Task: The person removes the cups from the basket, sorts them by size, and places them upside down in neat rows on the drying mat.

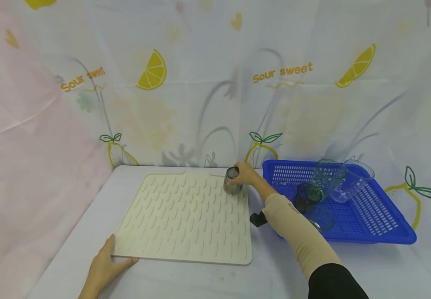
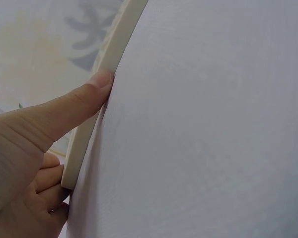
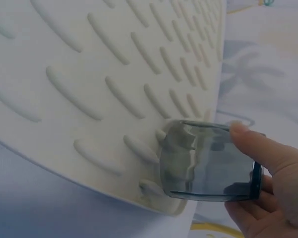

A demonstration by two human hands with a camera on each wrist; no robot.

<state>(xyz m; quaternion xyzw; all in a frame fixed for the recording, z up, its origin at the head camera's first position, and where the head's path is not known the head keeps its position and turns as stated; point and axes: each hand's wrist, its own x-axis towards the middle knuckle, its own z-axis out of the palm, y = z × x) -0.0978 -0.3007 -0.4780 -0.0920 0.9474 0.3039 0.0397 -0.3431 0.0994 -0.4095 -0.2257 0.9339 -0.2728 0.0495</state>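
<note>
A cream drying mat (image 1: 185, 220) with raised ridges lies flat on the white table. At its front left corner is my left hand (image 1: 103, 265), thumb stretched along the front edge and fingers along the left side; the left wrist view shows the thumb (image 2: 84, 101) touching the rim. At the mat's far right corner, my right hand (image 1: 246, 174) grips a smoky grey drinking glass (image 1: 232, 189). In the right wrist view the thumb lies on one side of this glass (image 3: 208, 161) and the fingers on the other, with its far end against the ridges.
To the right stands a blue plastic basket (image 1: 372, 236) with clear, greenish and dark glasses (image 1: 306, 197) in it, one clear glass (image 1: 353, 178) tilted above the rim. My right forearm crosses the basket's left side. A patterned cloth (image 1: 200, 83) hangs behind the table.
</note>
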